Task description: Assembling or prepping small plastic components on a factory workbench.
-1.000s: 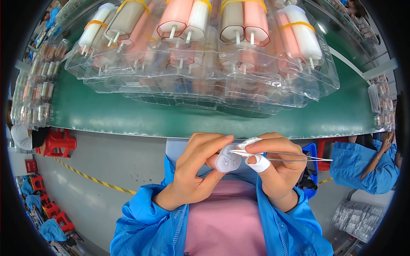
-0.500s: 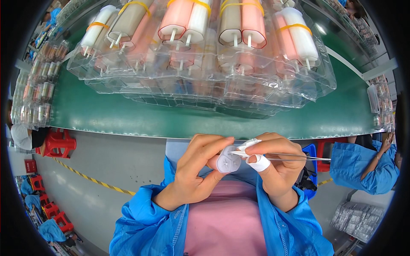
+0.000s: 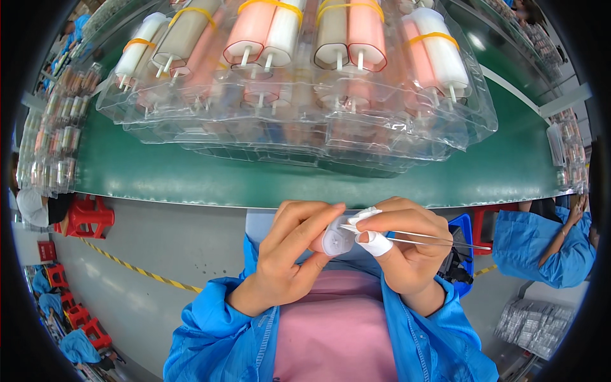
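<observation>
Two foreground hands [image 3: 284, 251], one translucent round piece [image 3: 335, 242], one pair of tweezers [image 3: 349, 228]

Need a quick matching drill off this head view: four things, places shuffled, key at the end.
Things
1. tweezers
2. translucent round piece
3. yellow bands
4. clear plastic trays

Places
A. around the cylinders
B. stacked on the green table
C. held in the left hand
D. held in the right hand

Pairs: 1-D, 2-C, 3-A, 4-B
</observation>
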{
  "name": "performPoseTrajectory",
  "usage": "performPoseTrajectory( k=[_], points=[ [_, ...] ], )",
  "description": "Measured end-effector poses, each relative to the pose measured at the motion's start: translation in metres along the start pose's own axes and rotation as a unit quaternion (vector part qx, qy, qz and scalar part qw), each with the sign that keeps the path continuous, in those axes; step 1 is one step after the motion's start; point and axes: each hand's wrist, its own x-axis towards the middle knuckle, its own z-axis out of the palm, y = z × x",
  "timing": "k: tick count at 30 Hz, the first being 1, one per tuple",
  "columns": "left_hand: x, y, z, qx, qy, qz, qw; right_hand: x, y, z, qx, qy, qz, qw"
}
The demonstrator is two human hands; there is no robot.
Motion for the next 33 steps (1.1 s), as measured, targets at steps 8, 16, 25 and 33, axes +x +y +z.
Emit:
performPoseTrajectory(
  k=[8, 16, 25, 33],
  points=[
    [0.004, -0.002, 0.000, 0.080, -0.014, 0.062, 0.995, 0.002, -0.001, -0.001, -0.024, -0.009, 0.009, 1.000],
    [0.003, 0.002, -0.001, 0.024, -0.022, 0.015, 0.999, 0.015, -0.002, -0.001, -0.086, -0.046, -0.099, 0.990],
    [0.001, -0.001, -0.007, -0.115, -0.055, -0.036, 0.991, -0.010, 0.000, -0.003, 0.138, 0.107, 0.047, 0.983],
    [0.001, -0.001, -0.008, -0.130, -0.035, -0.036, 0.990, -0.007, -0.004, -0.002, 0.226, 0.067, 0.118, 0.965]
  ],
)
